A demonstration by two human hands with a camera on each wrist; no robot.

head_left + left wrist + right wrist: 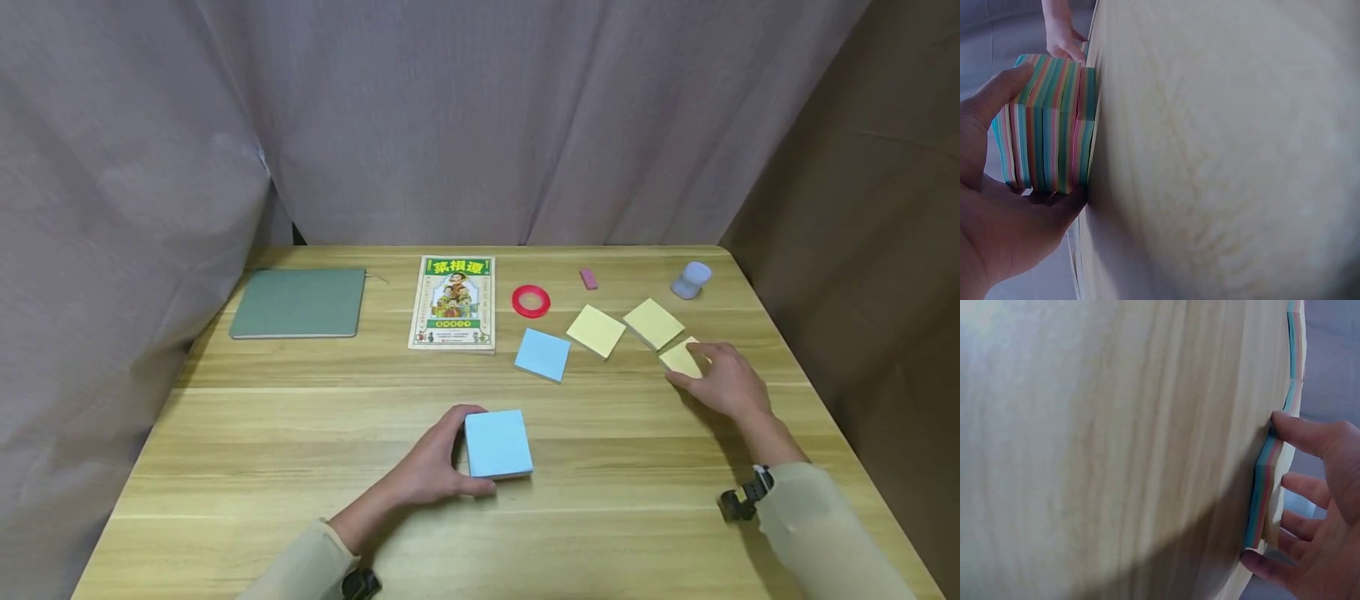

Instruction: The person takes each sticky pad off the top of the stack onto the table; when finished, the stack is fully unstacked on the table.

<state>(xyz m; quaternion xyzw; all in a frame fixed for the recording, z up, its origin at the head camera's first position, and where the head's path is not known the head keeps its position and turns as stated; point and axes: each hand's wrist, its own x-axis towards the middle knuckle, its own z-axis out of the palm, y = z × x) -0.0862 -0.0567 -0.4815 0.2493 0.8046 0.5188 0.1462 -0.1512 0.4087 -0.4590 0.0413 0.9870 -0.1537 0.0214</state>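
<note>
My left hand (429,468) grips a stack of sticky note pads (498,443), thumb on the near side and fingers on the far side. A blue sheet tops this stack; in the left wrist view its sides (1047,134) show many coloured layers. Over on the right, my right hand (727,385) holds a yellow-topped sticky note pad (678,358) by its edges, covering part of it. The right wrist view shows that pad's layered side (1260,503) low against the table. Beside it lie two more yellow-topped pads (653,323) (596,331) and a blue-topped pad (542,354).
Along the back of the wooden table (300,450) are a green notebook (298,303), an illustrated book (453,303), a red tape roll (531,312), a pink eraser (588,278) and a small pale cup (691,281). Grey curtains (450,125) hang behind.
</note>
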